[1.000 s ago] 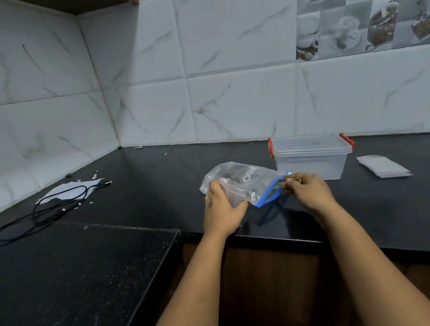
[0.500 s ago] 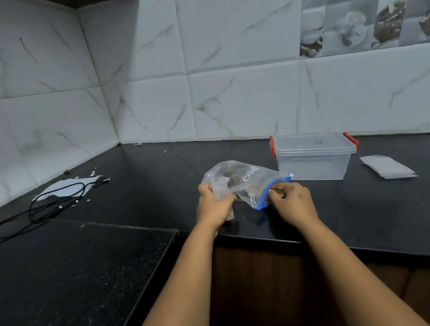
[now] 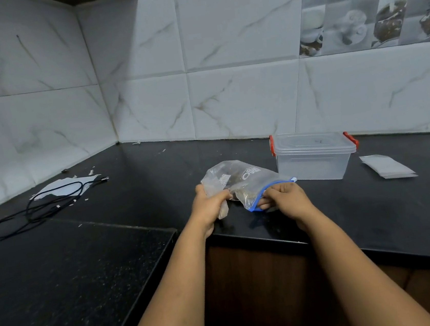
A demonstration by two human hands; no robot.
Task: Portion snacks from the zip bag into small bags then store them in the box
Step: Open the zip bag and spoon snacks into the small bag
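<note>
On the black counter (image 3: 140, 176), the lidded clear box (image 3: 314, 159) is set just behind the zip bag (image 3: 240, 181), which is gripped at its crumpled bottom by the curled left hand (image 3: 208, 209) and pinched at its blue seal by the right hand (image 3: 287, 200).

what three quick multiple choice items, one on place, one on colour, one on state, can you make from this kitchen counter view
1. The stack of small bags lies where?
A. right of the box
B. inside the box
C. by the cable

2. The box's latches are what colour?
A. blue
B. red
C. green

3. The box lid is
A. off
B. propped open
C. on

A: the stack lies on the counter right of the plastic box.
B: red latches at both ends.
C: the lid covers the rim.
</note>
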